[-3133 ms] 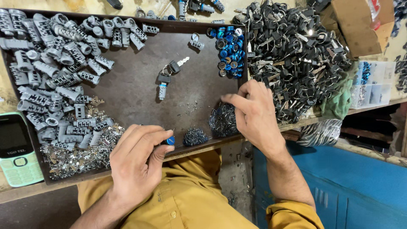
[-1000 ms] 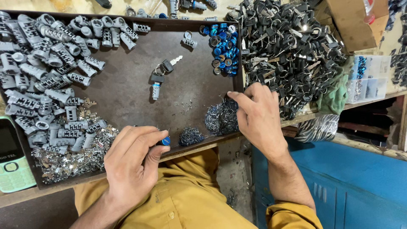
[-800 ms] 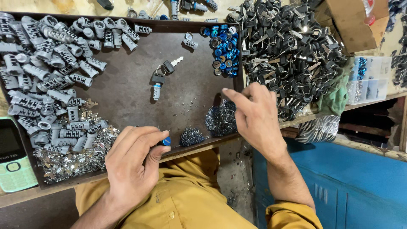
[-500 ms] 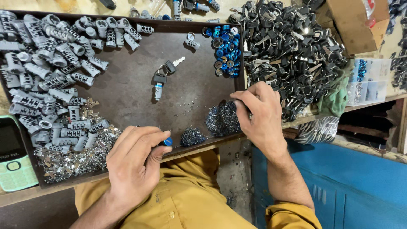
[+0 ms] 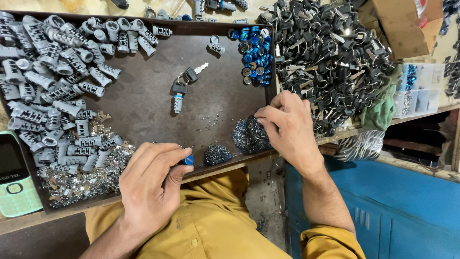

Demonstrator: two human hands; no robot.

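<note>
Fingers of your left hand [image 5: 148,184] pinch a blue-capped lock cylinder [image 5: 188,159]; your right hand [image 5: 287,129] plucks from the spring heap [image 5: 249,135] beside it; grey cylinders [image 5: 52,86] await.

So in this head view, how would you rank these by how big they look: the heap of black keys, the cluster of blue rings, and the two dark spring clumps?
1. Heap of black keys, by far the largest.
2. Cluster of blue rings.
3. Bigger spring clump, under the right hand; partly covered, so close to the rings.
4. Smaller spring clump.

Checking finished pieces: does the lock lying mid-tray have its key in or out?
In: the key sits in the lock, which lies flat on the tray.
</note>
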